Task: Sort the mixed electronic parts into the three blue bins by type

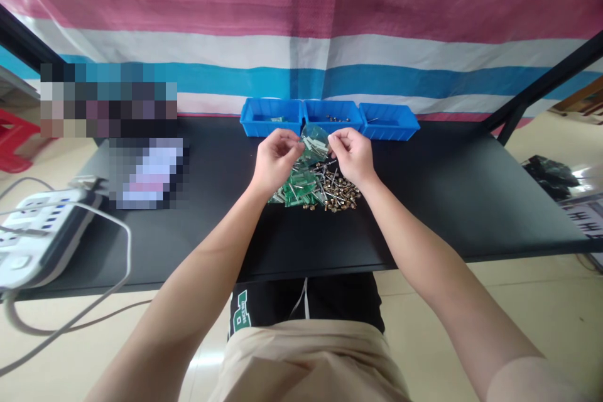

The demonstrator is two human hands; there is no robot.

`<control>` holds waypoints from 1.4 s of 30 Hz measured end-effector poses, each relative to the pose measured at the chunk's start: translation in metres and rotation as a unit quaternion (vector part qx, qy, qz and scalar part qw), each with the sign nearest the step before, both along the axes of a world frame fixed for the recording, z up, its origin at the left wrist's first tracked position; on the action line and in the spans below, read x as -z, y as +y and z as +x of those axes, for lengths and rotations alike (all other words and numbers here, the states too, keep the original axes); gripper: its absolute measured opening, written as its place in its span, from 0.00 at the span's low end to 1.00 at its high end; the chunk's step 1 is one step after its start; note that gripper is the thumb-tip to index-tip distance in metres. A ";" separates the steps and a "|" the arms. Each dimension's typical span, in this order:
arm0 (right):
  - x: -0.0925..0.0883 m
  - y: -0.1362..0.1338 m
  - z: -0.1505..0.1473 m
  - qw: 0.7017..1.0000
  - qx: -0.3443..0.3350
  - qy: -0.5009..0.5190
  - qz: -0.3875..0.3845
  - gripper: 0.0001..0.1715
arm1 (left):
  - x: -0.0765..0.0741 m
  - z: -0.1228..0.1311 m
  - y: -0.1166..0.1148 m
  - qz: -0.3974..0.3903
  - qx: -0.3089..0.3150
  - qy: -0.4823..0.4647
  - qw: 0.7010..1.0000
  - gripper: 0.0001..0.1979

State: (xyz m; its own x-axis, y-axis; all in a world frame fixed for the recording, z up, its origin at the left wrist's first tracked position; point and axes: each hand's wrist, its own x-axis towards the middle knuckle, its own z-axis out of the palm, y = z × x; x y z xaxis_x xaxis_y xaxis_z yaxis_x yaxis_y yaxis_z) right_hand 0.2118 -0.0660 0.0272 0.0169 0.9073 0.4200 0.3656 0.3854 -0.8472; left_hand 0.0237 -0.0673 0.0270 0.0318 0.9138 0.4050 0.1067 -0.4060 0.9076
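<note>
Between my two hands hangs a small green-tinted clear plastic bag point(315, 143) with pale rod-shaped pieces inside. My left hand point(279, 156) pinches its left edge, fingers closed. On the opposite edge, my right hand point(352, 152) grips it between thumb and fingers. Below the hands, a pile of similar green bags point(299, 187) lies on the black table point(211, 226). Touching that pile on its right is a heap of brass-coloured screw-like parts point(342, 193), mixed with thin silver pins. My wrists partly cover the edges of both heaps.
Three blue bins stand in a row behind the hands: the left bin point(272, 118) and middle bin point(332, 114) hold a few small parts, the right bin point(389, 122) a thin piece. A white power strip point(42, 232) with cables occupies the left edge. A striped sheet point(377, 6) hangs behind.
</note>
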 end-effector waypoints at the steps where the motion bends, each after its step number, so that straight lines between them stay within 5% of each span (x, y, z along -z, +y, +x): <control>1: 0.000 0.000 0.000 1.000 0.005 0.002 0.002 0.34 | -0.001 -0.001 -0.001 0.004 0.013 0.018 1.000 0.07; 6: 0.002 0.002 0.002 1.000 0.020 0.022 0.008 0.31 | -0.004 -0.004 -0.007 0.052 0.039 0.129 0.990 0.10; 12: 0.009 0.006 0.004 1.000 -0.009 0.023 -0.010 0.30 | -0.002 -0.006 -0.007 0.168 -0.046 0.260 0.950 0.15; 21: 0.019 0.007 0.007 0.974 -0.033 -0.224 -0.013 0.20 | 0.007 -0.021 0.025 0.121 -0.185 0.278 0.935 0.19; 30: 0.012 0.002 0.004 0.947 -0.065 -0.313 -0.023 0.14 | 0.017 -0.025 0.047 0.062 -0.171 0.280 0.943 0.27; 36: 0.011 0.002 0.004 0.945 -0.067 -0.320 -0.020 0.15 | 0.016 -0.020 0.042 0.023 -0.137 0.338 0.931 0.35; 42: 0.012 0.002 0.004 0.944 -0.067 -0.324 -0.015 0.15 | 0.006 -0.015 0.030 0.004 -0.120 0.397 0.910 0.32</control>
State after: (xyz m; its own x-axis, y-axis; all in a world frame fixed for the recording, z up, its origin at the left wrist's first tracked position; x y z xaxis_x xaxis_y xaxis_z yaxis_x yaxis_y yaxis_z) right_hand 0.2157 -0.0640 0.0151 -0.3502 0.8949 0.2766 0.7600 0.4441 -0.4745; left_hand 0.0087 -0.0375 0.0214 0.1175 0.9300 0.3483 0.8139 -0.2912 0.5028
